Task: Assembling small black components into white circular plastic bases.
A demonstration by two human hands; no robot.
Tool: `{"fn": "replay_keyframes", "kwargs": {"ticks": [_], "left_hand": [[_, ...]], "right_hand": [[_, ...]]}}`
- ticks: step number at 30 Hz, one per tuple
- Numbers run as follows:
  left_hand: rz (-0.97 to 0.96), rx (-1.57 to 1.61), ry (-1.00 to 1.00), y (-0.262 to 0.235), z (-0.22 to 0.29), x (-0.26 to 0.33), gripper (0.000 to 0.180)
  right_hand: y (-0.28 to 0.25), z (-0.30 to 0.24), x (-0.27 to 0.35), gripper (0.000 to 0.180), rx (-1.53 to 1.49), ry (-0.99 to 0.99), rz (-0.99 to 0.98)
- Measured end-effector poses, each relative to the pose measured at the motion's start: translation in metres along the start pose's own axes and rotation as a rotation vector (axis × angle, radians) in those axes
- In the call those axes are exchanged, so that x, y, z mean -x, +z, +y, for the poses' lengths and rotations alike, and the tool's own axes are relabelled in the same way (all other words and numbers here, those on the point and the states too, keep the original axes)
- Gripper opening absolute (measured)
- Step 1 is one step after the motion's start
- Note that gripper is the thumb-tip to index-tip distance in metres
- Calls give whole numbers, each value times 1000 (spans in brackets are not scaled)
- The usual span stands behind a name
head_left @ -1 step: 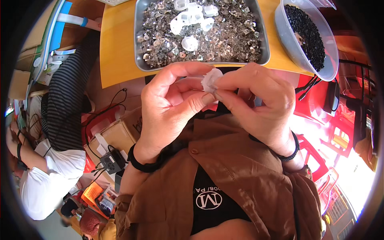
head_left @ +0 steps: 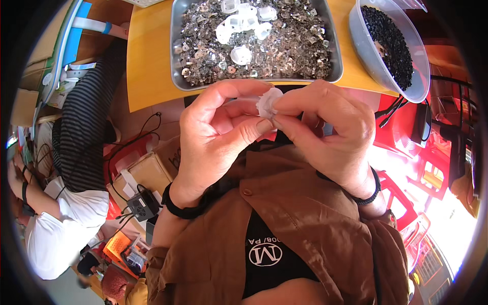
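Note:
Between my two hands, just in front of the table edge, is a small round white plastic part [head_left: 268,103]. My left hand [head_left: 216,132] is closed on its left side, thumb below and fingertips above. My right hand [head_left: 333,122] pinches its right side between thumb and forefinger; anything smaller in that pinch is hidden. Beyond the hands, a metal tray [head_left: 175,61] is filled with many small shiny metal pieces [head_left: 292,56]. Several similar white plastic parts [head_left: 241,55] lie on top of these pieces.
A clear plastic bowl [head_left: 362,56] of small black pieces [head_left: 389,43] stands on the yellow table [head_left: 147,71], right of the tray. At the left are a person in a white shirt [head_left: 68,234], a cardboard box [head_left: 145,178] and a black power adapter [head_left: 143,205] with cables. Red stools [head_left: 432,168] stand at the right.

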State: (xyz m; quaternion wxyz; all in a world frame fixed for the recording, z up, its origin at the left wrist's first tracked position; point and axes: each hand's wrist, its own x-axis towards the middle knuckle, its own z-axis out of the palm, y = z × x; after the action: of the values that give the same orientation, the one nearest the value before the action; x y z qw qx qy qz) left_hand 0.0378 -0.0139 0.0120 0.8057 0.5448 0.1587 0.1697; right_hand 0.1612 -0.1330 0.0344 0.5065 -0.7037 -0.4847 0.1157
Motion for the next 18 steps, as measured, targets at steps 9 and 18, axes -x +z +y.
{"fn": "replay_keyframes", "kwargs": {"ticks": [9,18], "left_hand": [[-149,123,-110,-1,3,2,42],[-156,156,-119,-1,9,5,31]], "right_hand": [[-12,9,-3,22,-95,-214,-32],[-12,8,1,24,-11,-264,-83]]}}
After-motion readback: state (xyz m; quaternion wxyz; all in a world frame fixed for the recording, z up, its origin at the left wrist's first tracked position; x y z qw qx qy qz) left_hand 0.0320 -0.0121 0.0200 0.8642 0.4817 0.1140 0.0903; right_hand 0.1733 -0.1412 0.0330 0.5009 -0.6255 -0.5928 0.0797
